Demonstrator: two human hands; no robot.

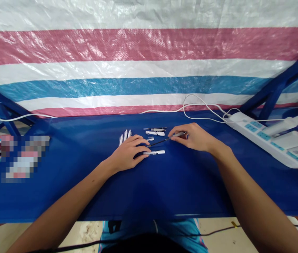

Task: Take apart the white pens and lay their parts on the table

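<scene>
My left hand rests on the blue table, fingers curled over a white pen barrel that lies flat. My right hand pinches a thin dark pen refill, whose tip points left toward my left hand. Just behind my left hand lie three white pen parts side by side. More small white and dark pen pieces sit between and behind both hands.
A white power strip with plugged adapters lies at the right, its white cable looping along the table's back edge. Behind hangs a striped tarp. Blue frame bars slant at both sides. A blurred patch covers the left.
</scene>
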